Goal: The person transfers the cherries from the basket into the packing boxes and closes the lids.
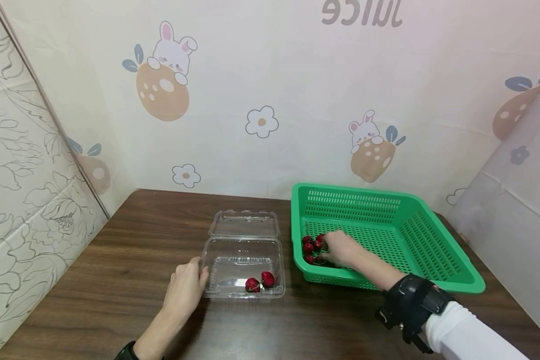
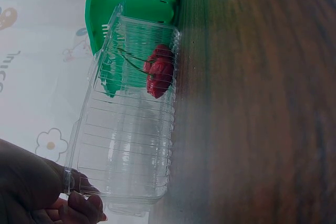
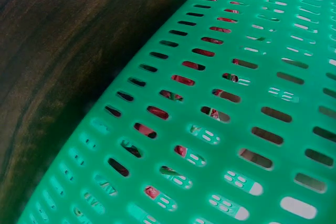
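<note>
While the left hand [image 1: 183, 291] grips the left rim of a clear, rectangular plastic clamshell box [image 1: 231, 270], its thumb lies inside the wall and its fingers curl outside, as the lower left of the left wrist view shows. The box stands left of the lower centre of the head view, its transparent lid [image 1: 245, 225] folded back toward the top of the frame. Two dark red, round cherries with thin green stems [image 1: 252, 285] lie together at its lower right.

Right of centre sits a large green perforated plastic basket [image 1: 470, 286], with more dark red cherries [image 1: 308, 247] clustered at its left end. Among them is the right hand [image 1: 340, 248], reaching down with bent fingers; the slotted basket wall hides much of it in the right wrist view, so I cannot tell whether it has hold of a cherry. Both containers rest on a dark brown wood-grain table [image 1: 130, 250].
</note>
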A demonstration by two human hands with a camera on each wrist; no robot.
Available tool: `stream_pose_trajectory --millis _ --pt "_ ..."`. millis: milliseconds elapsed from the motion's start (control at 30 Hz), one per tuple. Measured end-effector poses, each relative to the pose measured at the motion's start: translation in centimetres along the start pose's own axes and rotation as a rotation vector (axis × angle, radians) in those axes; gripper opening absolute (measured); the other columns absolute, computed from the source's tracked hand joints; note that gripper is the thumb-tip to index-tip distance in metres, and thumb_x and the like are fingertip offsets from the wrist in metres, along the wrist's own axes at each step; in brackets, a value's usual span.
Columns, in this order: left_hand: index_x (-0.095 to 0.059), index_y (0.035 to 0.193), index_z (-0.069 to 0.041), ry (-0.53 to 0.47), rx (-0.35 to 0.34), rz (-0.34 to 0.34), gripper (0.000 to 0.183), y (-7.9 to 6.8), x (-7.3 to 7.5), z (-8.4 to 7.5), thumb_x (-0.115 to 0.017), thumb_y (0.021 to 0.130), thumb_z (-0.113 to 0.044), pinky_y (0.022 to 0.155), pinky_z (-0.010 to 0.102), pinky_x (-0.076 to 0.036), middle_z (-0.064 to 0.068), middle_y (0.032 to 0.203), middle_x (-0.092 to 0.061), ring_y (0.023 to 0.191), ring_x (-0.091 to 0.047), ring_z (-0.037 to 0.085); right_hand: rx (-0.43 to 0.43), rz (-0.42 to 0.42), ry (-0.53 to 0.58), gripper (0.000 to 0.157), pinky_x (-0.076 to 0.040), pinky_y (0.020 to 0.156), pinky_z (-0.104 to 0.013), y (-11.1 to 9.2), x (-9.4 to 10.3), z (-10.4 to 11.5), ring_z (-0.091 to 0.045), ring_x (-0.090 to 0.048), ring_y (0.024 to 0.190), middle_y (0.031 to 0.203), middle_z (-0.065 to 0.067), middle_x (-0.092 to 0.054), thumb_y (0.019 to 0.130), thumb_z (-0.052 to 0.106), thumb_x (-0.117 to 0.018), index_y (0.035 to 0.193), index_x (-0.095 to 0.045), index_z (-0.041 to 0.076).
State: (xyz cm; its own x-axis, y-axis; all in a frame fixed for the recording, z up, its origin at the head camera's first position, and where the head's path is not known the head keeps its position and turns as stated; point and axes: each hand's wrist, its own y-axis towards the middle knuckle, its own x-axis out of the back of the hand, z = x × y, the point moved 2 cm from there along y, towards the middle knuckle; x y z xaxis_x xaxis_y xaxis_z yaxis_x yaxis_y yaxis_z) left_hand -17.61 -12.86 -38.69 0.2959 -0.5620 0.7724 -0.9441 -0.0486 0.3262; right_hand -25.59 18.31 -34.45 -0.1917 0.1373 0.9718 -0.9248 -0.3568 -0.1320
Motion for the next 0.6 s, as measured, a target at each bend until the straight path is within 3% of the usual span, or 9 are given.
stream_pose_trajectory --millis 100,200,600 --pt "-0.055 0.099 0.015 -0.004 0.003 0.005 0.024 0.02 -0.10 0.05 -0.057 0.082 -0.001 0.034 0.023 -0.033 0.009 0.058 -0.055 0.041 -0.043 0.012 0.015 -0.006 0.032 0.046 -0.019 0.044 -0.022 -0.09 -0.28 -0.08 -0.008 -0.017 0.042 0.048 0.006 -0.016 0.079 0.015 -0.066 0.051 -0.029 0.014" --pt "-0.055 0.099 0.015 -0.010 0.008 0.012 0.024 0.01 -0.17 0.11 -0.057 0.082 -0.002 0.034 0.021 -0.032 0.007 0.057 -0.054 0.040 -0.041 0.010 0.031 -0.022 0.035 0.048 -0.018 0.044 -0.022 -0.19 -0.48 -0.12 -0.007 -0.016 0.042 0.047 0.006 -0.016 0.079 0.014 -0.066 0.050 -0.028 0.015" --pt "-0.056 0.098 0.016 -0.007 -0.007 -0.003 0.024 0.02 -0.13 0.07 -0.057 0.081 -0.001 0.034 0.022 -0.032 0.007 0.055 -0.053 0.042 -0.042 0.011 0.021 -0.027 0.016 0.026 -0.029 0.044 -0.023 0.05 -0.75 -0.30 -0.009 -0.034 0.044 0.050 0.002 -0.039 0.078 0.009 -0.066 0.057 -0.050 0.009"
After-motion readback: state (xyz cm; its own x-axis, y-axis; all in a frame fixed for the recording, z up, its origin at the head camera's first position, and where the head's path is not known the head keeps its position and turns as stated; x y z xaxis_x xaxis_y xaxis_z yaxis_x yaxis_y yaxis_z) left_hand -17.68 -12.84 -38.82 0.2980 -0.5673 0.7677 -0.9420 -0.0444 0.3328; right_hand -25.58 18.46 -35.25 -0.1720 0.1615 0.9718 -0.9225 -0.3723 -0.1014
